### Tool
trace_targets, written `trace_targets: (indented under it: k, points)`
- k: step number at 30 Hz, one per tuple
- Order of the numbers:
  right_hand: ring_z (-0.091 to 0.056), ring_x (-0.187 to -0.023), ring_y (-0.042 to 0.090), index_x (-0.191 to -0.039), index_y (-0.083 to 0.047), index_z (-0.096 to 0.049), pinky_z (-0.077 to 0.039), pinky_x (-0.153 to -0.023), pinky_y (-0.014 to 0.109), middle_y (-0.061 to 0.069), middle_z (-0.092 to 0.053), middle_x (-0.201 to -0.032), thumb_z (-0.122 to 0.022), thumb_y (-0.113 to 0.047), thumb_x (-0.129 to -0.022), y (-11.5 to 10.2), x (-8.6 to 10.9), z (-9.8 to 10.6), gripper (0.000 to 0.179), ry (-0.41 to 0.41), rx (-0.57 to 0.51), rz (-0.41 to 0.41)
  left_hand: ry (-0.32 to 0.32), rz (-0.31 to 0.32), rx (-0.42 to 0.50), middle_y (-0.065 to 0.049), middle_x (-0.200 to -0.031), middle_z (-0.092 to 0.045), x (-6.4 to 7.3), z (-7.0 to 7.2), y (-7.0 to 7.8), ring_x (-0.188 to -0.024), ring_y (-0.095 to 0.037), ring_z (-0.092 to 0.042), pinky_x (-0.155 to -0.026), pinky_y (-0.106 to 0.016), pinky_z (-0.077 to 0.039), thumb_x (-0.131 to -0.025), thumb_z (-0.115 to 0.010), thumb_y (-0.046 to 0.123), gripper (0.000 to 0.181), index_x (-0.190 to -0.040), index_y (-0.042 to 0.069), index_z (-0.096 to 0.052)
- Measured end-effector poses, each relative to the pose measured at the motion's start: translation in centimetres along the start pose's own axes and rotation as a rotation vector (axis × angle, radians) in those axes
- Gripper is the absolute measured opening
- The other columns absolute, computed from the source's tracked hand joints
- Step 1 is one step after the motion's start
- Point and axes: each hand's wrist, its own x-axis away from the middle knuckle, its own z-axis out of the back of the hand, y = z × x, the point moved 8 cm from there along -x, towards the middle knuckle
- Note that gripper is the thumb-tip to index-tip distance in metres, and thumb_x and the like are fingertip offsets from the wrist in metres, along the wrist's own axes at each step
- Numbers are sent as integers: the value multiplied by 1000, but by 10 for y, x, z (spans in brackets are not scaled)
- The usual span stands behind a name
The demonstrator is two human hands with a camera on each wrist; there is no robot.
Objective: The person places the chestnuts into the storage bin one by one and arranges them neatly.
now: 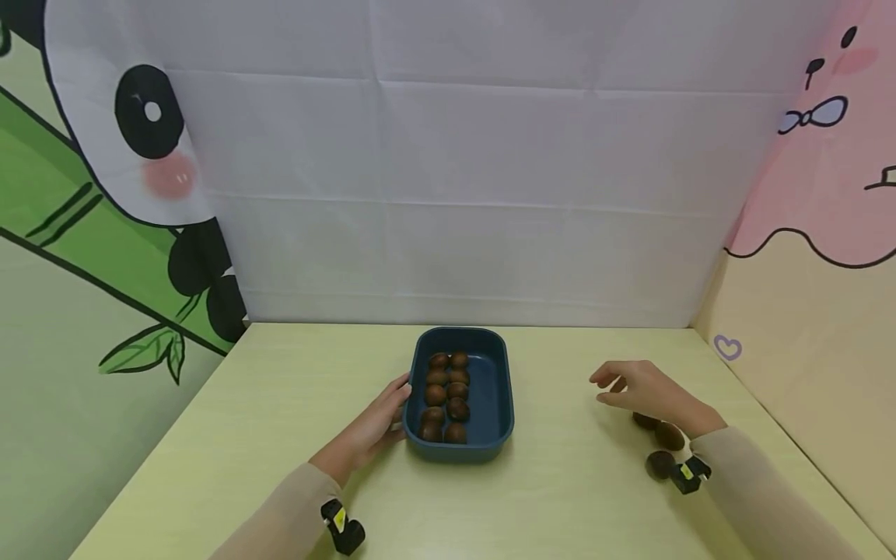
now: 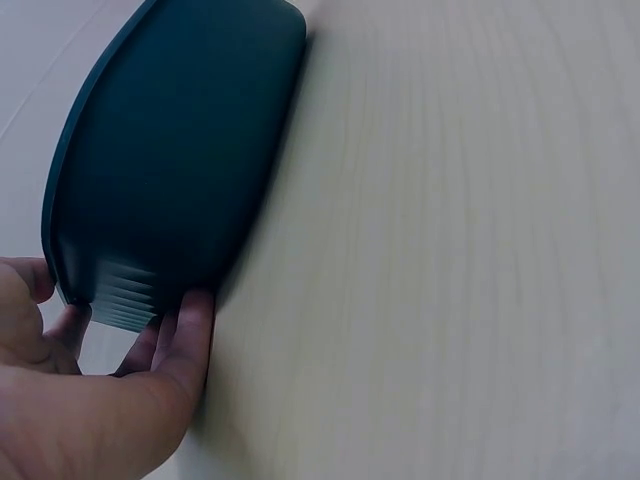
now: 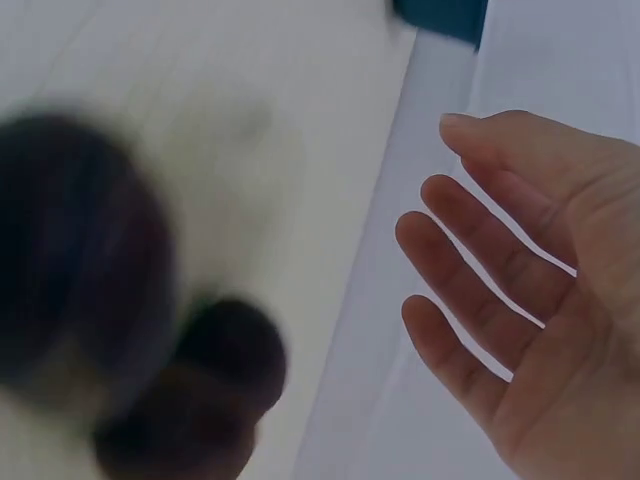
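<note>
A dark blue rectangular box (image 1: pixel 493 393) stands on the table, with several round brown chestnut-like pieces (image 1: pixel 435 395) set in two columns toward its left side. My left hand (image 1: pixel 374 420) holds the box by its left wall. In the left wrist view, fingers (image 2: pixel 190 335) curve against the outside of the box (image 2: pixel 180 140); one digit meets the rim, its tip hard to make out. Off to the right, my right hand (image 1: pixel 647 393) hovers with fingers loosely bent and nothing in them. Below it lie three loose brown pieces (image 1: pixel 670 436), blurred and dark in the right wrist view.
The pale wooden table (image 1: pixel 560 498) reaches back to a white cloth screen (image 1: pixel 476 194). A panda-patterned panel (image 1: pixel 147 272) borders the left side, and a pink and cream panel (image 1: pixel 805 327) the right. Each wrist carries a small black camera (image 1: pixel 343 529).
</note>
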Motion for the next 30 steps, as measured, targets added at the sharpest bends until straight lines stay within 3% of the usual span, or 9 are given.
trace_targets:
  k: [6,10,17,22,30]
  points:
    - [-66,-86,21,-113,-3,-70,-54,-72,35,3,-70,-100,-75,-18,-91,48,21,5,28,-9,15,-121,11,3,-5,-22,-154,-37,0,1,-1,-138,-39,-40,-106,-53,-40,-110,-35,41,59,-162,18,-16]
    - [-66,-90,24,-112,-3,-71,-53,-74,39,4,-71,-99,-76,-22,-90,65,32,5,30,-32,1,-183,9,1,-1,-21,-154,-36,0,0,-1,-139,-39,-40,-107,-54,-39,-110,-35,41,59,-162,19,-16]
    - [-65,-95,27,-109,-4,-71,-50,-83,49,2,-72,-98,-81,-27,-86,72,39,-1,34,-86,-10,-194,15,5,-6,-21,-154,-37,0,0,-1,-138,-39,-41,-106,-53,-40,-110,-34,41,59,-162,19,-16]
    - [-65,-94,24,-106,-5,-72,-50,-84,47,2,-72,-98,-81,-26,-85,73,40,-2,32,-92,-26,-216,15,8,0,-21,-154,-37,0,0,-2,-138,-39,-40,-106,-54,-40,-110,-34,40,58,-162,19,-16]
    - [-64,-92,23,-105,-4,-73,-52,-82,47,0,-70,-97,-82,-24,-84,67,36,0,30,-84,7,-183,15,5,6,-21,-154,-37,0,1,-1,-139,-39,-40,-106,-54,-40,-111,-34,39,58,-161,18,-17]
